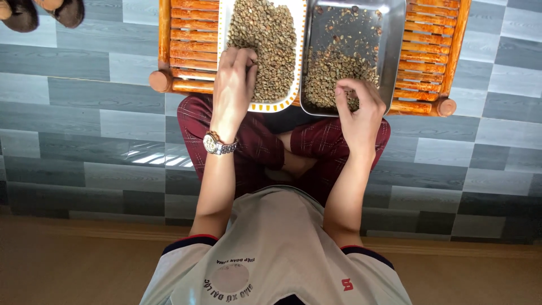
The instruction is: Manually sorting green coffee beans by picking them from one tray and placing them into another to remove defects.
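Two trays sit on the wooden table [429, 34]. Your left hand [234, 85] rests curled on the beans [271, 45] in the white tray [226, 17]. Your right hand [358, 104], over the steel tray [395, 28] beside it, pinches narrow, perhaps holding one bean.

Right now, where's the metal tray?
Head view, top centre-right: the metal tray sits on the wooden rack, right of the white tray, with the right hand at its near edge.
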